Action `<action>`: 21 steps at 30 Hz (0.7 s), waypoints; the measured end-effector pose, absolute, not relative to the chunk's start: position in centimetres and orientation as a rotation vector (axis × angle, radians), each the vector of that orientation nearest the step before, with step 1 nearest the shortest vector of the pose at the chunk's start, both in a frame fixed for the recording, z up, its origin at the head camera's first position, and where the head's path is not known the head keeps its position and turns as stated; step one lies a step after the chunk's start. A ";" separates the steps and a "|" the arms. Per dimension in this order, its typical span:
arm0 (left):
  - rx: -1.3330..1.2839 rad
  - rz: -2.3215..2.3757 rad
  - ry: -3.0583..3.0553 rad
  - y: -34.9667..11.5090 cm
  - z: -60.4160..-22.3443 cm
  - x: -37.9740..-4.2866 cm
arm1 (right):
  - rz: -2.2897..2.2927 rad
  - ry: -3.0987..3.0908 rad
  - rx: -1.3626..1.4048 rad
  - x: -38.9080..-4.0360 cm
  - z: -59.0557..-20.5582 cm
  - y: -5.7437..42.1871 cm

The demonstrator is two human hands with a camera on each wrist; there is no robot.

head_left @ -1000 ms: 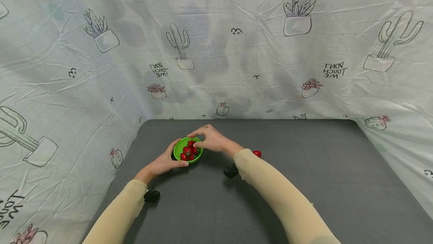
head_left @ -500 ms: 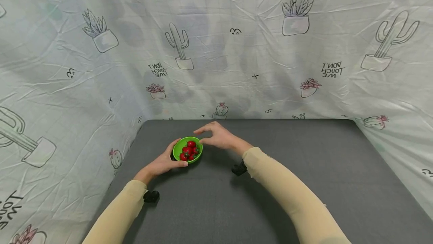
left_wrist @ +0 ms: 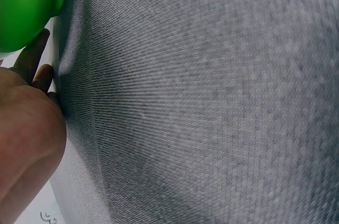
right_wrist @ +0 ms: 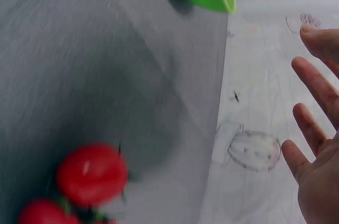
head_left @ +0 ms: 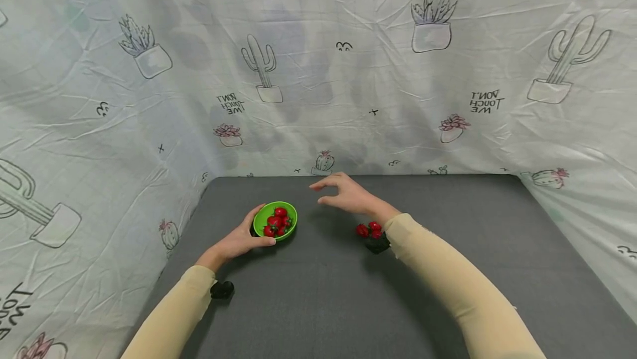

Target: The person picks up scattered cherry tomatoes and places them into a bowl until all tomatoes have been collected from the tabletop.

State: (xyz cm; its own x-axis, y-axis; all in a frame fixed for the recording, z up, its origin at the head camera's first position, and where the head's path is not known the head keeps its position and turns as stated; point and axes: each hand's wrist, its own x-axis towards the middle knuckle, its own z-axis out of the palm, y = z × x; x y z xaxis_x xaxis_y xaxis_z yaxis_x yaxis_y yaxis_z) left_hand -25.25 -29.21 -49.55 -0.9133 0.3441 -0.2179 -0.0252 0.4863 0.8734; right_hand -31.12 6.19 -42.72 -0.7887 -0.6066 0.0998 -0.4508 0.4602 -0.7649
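A bright green bowl [head_left: 262, 217] stands at the left of the grey table, holding several small red tomatoes [head_left: 275, 222] with green tops. My left hand [head_left: 241, 242] curves round the bowl's near-left side, thumb at the front rim and fingers behind it. From the left wrist, only the bowl's underside [left_wrist: 29, 9] and part of that hand [left_wrist: 32, 134] show. My right hand [head_left: 350, 195] hovers to the right of the bowl, fingers spread and holding nothing. Below the right wrist lies a cluster of loose tomatoes [head_left: 363, 230], one of them large in the right wrist view [right_wrist: 92, 175].
The grey table [head_left: 318, 303] runs to a rounded back edge. Behind it and along the sides hangs a white cloth [head_left: 318, 71] printed with potted cacti. Black wrist devices [head_left: 222, 290] sit under both wrists, the right one close beside the loose tomatoes.
My right hand has withdrawn from over the bowl, moving right and slightly back, with its fingers loosened. The loose tomatoes have come into view beside the right sleeve. My left hand stays on the bowl.
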 end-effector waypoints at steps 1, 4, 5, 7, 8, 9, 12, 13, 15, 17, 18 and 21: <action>0.270 1.406 2.369 -29.2 -49.5 -25.2 | -1.232 2.525 -0.916 -31.1 -42.7 6.7; 0.282 1.405 2.370 -29.2 -49.5 -25.3 | -1.226 2.541 -0.890 -31.1 -42.7 8.1; 0.283 1.404 2.370 -29.2 -49.4 -25.3 | -1.226 2.543 -0.883 -31.0 -42.6 8.6; 0.283 1.401 2.371 -29.2 -49.4 -25.3 | -1.219 2.555 -0.865 -30.9 -42.6 9.3; 0.283 1.398 2.373 -29.2 -49.4 -25.2 | -1.217 2.561 -0.857 -30.8 -42.5 9.7; 0.281 1.401 2.370 -29.2 -49.3 -25.2 | -1.214 2.566 -0.848 -30.7 -42.5 10.0; 0.284 1.404 2.368 -29.2 -49.3 -25.2 | -1.202 2.591 -0.831 -30.4 -42.4 11.0; 0.284 1.404 2.369 -29.2 -49.3 -25.2 | -1.201 2.597 -0.831 -30.3 -42.4 11.2; 0.285 1.402 2.374 -29.2 -49.3 -25.2 | -1.196 2.611 -0.827 -30.1 -42.4 11.8; 0.288 1.397 2.379 -29.2 -49.3 -25.1 | -1.190 2.625 -0.822 -30.0 -42.5 12.4; 0.290 1.394 2.381 -29.2 -49.3 -25.1 | -1.189 2.631 -0.819 -29.9 -42.5 12.6; 0.295 1.394 2.380 -29.2 -49.4 -25.1 | -1.181 2.650 -0.808 -29.7 -42.7 13.5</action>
State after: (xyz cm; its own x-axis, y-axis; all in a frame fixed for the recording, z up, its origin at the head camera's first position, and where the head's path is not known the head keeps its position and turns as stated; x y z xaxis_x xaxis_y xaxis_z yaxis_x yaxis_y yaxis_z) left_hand -25.11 -29.17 -49.38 -0.9112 0.3572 -0.2054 -0.0044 0.4901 0.8717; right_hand -29.69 13.52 -42.73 -0.8482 -0.5210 0.0954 -0.4192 0.5501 -0.7223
